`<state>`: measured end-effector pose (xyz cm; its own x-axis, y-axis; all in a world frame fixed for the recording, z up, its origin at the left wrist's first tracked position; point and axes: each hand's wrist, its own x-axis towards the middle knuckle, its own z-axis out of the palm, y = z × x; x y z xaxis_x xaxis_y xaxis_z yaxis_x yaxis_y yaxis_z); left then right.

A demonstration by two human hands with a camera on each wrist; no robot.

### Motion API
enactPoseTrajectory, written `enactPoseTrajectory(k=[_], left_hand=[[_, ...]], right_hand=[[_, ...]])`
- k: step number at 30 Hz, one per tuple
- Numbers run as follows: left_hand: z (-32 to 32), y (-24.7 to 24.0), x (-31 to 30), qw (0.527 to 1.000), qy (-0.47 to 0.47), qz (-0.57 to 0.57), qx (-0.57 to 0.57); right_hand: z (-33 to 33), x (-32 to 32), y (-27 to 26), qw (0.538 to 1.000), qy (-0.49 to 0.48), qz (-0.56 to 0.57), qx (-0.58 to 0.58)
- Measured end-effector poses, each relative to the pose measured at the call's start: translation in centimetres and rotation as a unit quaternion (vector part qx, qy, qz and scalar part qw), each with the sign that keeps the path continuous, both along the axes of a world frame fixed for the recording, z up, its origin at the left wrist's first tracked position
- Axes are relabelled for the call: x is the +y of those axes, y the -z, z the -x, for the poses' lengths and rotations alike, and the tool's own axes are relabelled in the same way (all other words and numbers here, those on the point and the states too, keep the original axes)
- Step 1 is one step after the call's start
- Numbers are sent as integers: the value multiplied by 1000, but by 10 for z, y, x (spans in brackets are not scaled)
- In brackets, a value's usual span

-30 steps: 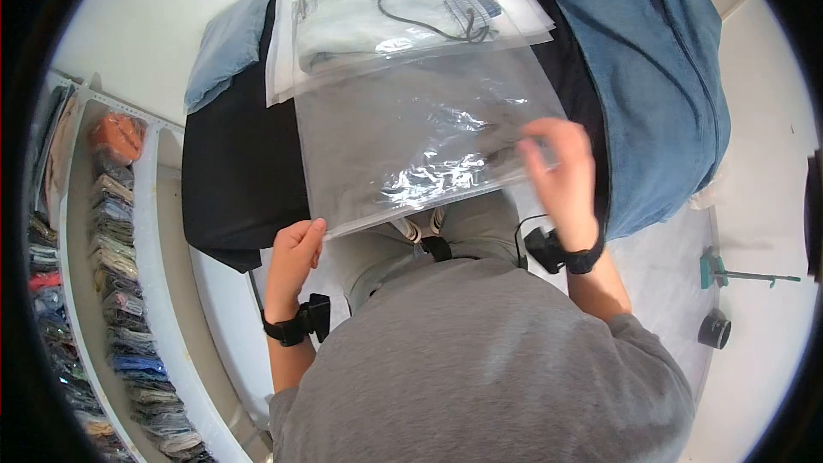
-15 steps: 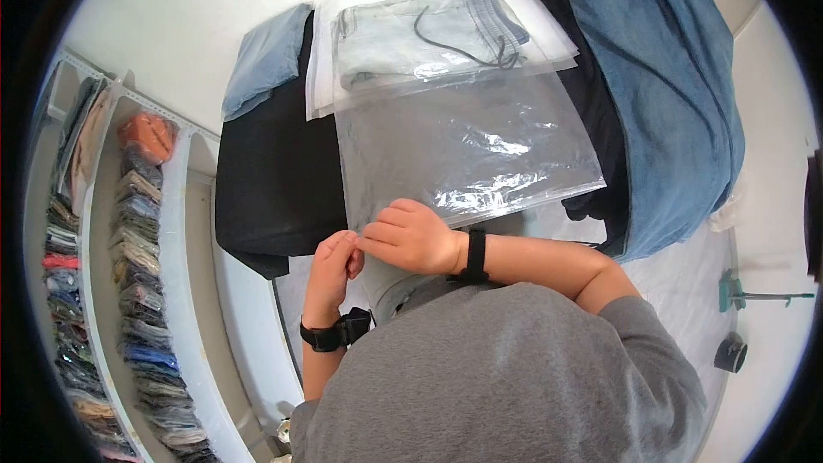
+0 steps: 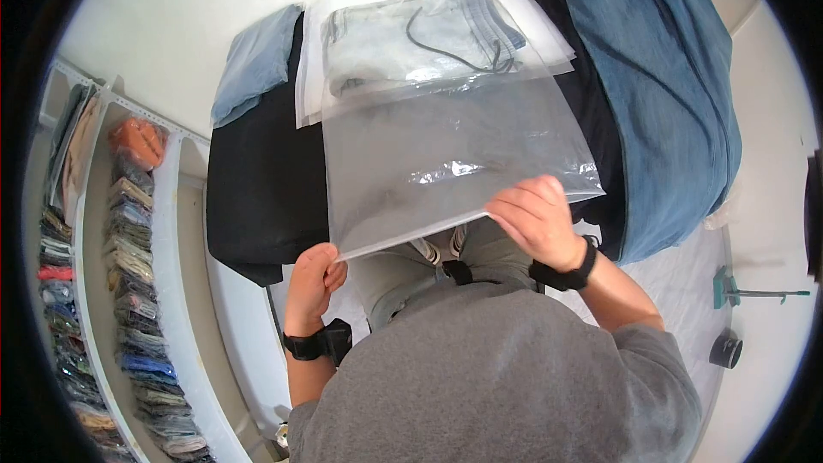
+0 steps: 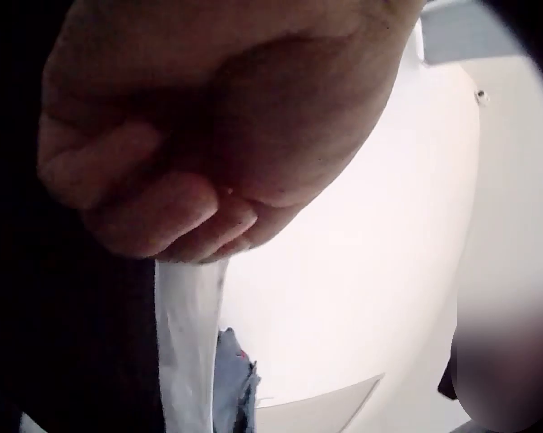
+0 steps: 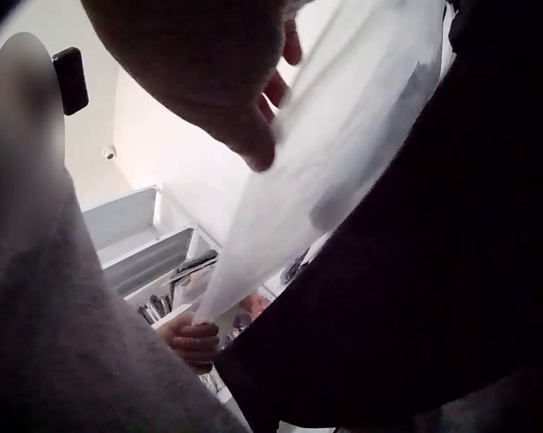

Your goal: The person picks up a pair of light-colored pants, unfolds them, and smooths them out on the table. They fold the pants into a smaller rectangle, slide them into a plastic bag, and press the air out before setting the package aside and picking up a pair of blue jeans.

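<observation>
A large clear plastic bag spreads over the black-covered table, its near edge drawn out toward the person's body. Folded light denim shorts with a dark drawstring show through clear film at its far end. My left hand pinches the left corner of the near edge, fingers curled in the left wrist view. Farther right along that edge, my right hand holds the film between thumb and fingers. The right wrist view shows the thumb on the near side of the film.
White sheets lie beneath the shorts. A folded blue garment sits at the table's far left on the black cloth. Blue denim drapes the right side. Shelves of bagged clothes stand at left.
My right hand crossed from the right to meet the left hand at the left corner, then moved back rightward along the near edge. My left hand stays at the left corner.
</observation>
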<state>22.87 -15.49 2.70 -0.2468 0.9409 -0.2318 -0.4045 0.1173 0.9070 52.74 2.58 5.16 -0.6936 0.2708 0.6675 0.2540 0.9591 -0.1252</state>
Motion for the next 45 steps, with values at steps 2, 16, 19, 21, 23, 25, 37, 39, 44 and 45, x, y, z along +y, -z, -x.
enactPoseTrajectory(k=[2,16,19,21,23,25,37,39,44,45], left_hand=[[7,-2,2,985,102,112,77],[95,-45,183,954,-23,174,243],[99,-28,217,969,15,178,172],[96,-26,232,973,18,166,160],[89,-25,240,984,27,159,80],[96,-12,250,991,33,121,55],[75,-35,236,997,5,57,55],[69,-34,225,998,-13,16,57],[73,-24,167,987,103,71,103],[77,-21,151,985,121,92,85]], right_hand=[[-21,3,1,998,-5,25,-58],[7,221,-30,887,291,340,-115],[29,249,-22,852,287,411,-150],[32,248,-29,692,161,695,-111],[33,243,-41,664,169,718,-125],[36,253,-22,650,159,738,-87],[29,235,-20,655,94,749,41],[21,228,-15,666,10,741,78],[-17,182,-9,611,-48,788,66],[-26,170,-6,619,-13,785,29]])
